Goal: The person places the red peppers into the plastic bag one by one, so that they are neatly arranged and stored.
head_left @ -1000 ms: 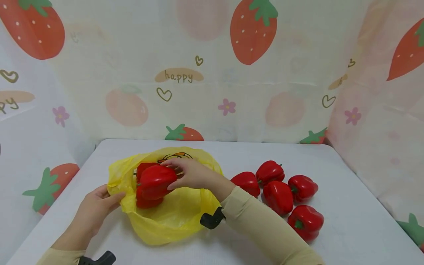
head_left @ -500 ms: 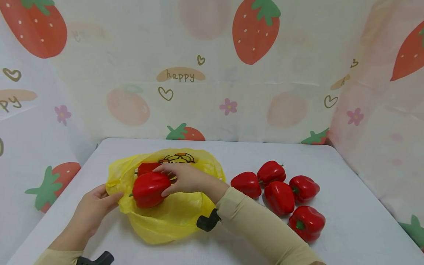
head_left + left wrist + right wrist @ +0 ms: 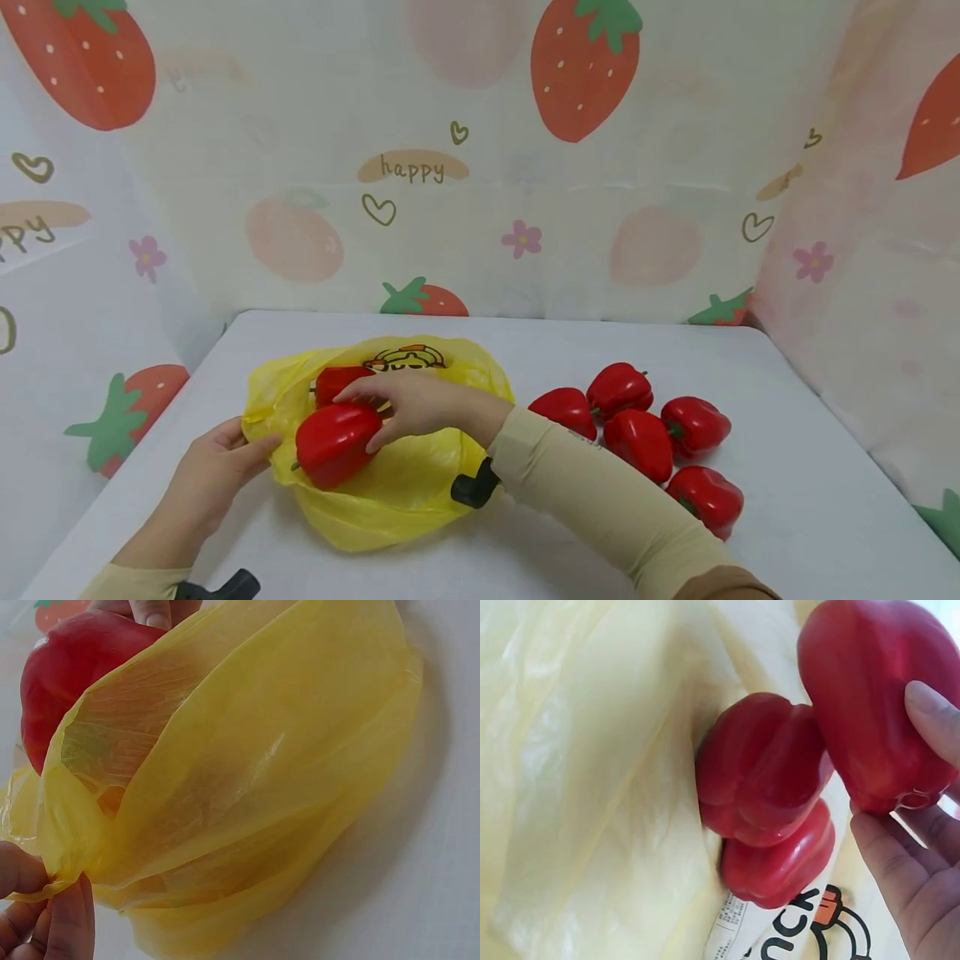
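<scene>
A yellow plastic bag lies with its mouth spread wide on the white table. My left hand pinches its left rim between thumb and fingers, as the left wrist view confirms at the gathered bag edge. In my right hand is a red bell pepper, gripped by its blunt end over the bag's opening, stem pointing left. Inside the bag, the right wrist view has two more bell peppers, an upper one and a lower one. The held pepper overlaps the upper one there.
Several red bell peppers sit grouped on the table right of the bag, partly behind my right sleeve. Strawberry-printed cloth walls in the table's back and sides. A black wrist mount hangs near the bag's right edge.
My right hand has carried the held pepper a little left and lower, toward the near-left part of the bag's mouth. My left hand keeps its hold on the rim.
</scene>
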